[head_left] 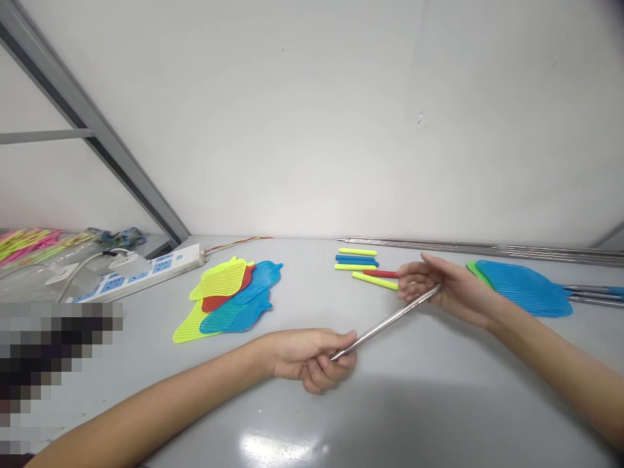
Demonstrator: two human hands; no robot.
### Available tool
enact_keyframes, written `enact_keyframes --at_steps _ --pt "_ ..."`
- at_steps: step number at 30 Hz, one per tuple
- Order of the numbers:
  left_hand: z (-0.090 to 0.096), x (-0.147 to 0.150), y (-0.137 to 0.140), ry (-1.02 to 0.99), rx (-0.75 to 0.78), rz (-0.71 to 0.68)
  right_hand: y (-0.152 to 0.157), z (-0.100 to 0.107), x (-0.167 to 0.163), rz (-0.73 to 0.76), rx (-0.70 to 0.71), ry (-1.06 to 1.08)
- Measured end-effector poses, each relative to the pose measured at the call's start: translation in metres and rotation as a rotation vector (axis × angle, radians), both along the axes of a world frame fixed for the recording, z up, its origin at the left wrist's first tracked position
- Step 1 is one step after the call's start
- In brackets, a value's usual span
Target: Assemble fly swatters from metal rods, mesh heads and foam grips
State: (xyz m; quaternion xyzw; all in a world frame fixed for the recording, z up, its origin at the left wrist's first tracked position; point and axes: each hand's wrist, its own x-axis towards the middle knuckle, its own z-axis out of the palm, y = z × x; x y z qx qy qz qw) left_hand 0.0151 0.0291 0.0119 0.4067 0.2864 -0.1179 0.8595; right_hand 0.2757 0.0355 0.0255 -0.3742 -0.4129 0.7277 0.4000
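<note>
steel, thin and shiny: one metal rod (385, 325) slants in the air above the grey tabletop (414, 416), spanning the gap between the two hands. left hand (324, 361): thumb and curled fingers closed round its lower end. right hand (441, 289): fingers loosely bent, thumb spread away, palm at the upper end; how much it supports, cannot tell.

risks, as judged: smooth metal could twist or slip if the left hold slackens, the other end looking barely backed. a leftward swing of the right hand might knock the plastic tubes (355, 267), round and likely to roll. drawing it back outward could shift the blue swatter head (521, 286).

edges: wall (312, 130) shuts off the far side, long steel rods (468, 247) along its foot. power strip (190, 260) and mesh swatter heads (219, 283) bound the left. most room lies nearside; front edge not in view.
</note>
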Motion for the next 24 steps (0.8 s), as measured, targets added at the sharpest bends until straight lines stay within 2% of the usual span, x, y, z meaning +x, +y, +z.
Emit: enact_keyframes --at_steps 2,4,7,8,10,12,14,20,24 --pt "0.004 -0.002 0.000 0.069 0.285 -0.025 -0.003 0.003 0.000 0.139 0.076 -0.269" --pt "0.007 -0.004 0.000 0.145 0.683 -0.041 -0.005 0.005 0.000 0.264 0.087 -0.429" --pt "0.009 -0.006 0.000 0.292 1.332 -0.058 -0.006 0.003 0.000 0.462 0.078 -0.523" --pt "0.009 -0.006 0.001 0.344 1.505 -0.071 -0.006 0.001 0.000 0.527 0.089 -0.536" --pt "0.007 -0.006 0.003 0.424 1.746 -0.123 -0.005 -0.003 0.000 0.629 0.110 -0.540" --pt "0.003 -0.006 0.004 0.469 1.864 -0.178 -0.006 -0.007 -0.002 0.675 0.096 -0.519" --pt "-0.002 -0.004 0.005 0.492 1.915 -0.211 -0.008 -0.011 -0.005 0.695 0.035 -0.476" --pt "-0.008 -0.001 -0.002 0.541 1.984 -0.217 -0.025 -0.019 -0.024 0.675 -0.248 -0.302" --pt "-0.009 -0.001 -0.006 0.600 1.983 -0.221 -0.037 -0.023 -0.037 0.673 -0.363 -0.254"
